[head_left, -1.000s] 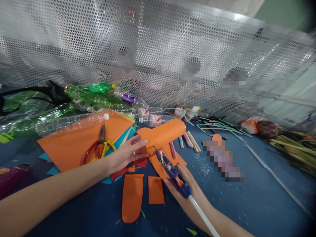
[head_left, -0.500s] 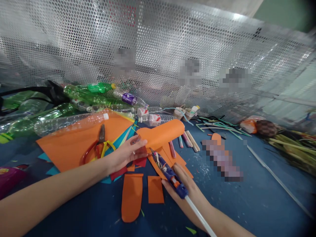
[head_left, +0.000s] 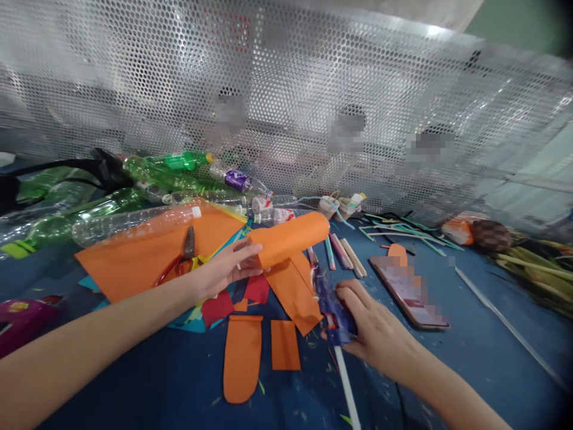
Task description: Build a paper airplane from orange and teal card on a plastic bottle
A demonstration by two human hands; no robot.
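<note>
My left hand (head_left: 228, 267) grips the near end of an orange paper roll (head_left: 293, 236), fingers wrapped round it; clear plastic shows at that end. To the right, my right hand (head_left: 364, 319) holds a blue hot glue gun (head_left: 330, 304), its nozzle pointing away from me. A long white glue stick (head_left: 347, 382) sticks out of its back. Beneath the roll lie orange paper strips (head_left: 295, 292). Closer to me are a rounded orange paper piece (head_left: 242, 358) and a small orange rectangle (head_left: 285, 345). Scissors (head_left: 188, 251) with red and yellow handles lie partly behind my left forearm.
Several plastic bottles (head_left: 134, 224) lie at the back left before a perforated metal screen (head_left: 290, 77). Orange sheets (head_left: 116, 266) and red scraps (head_left: 217, 307) spread on the blue table (head_left: 179, 382). Markers (head_left: 342, 254), a phone (head_left: 412, 298) and thin straws (head_left: 412, 230) are right.
My right hand has moved right with the glue gun, taking its nozzle away from the roll. The gun has turned more upright in view. My left hand keeps hold of the roll.
</note>
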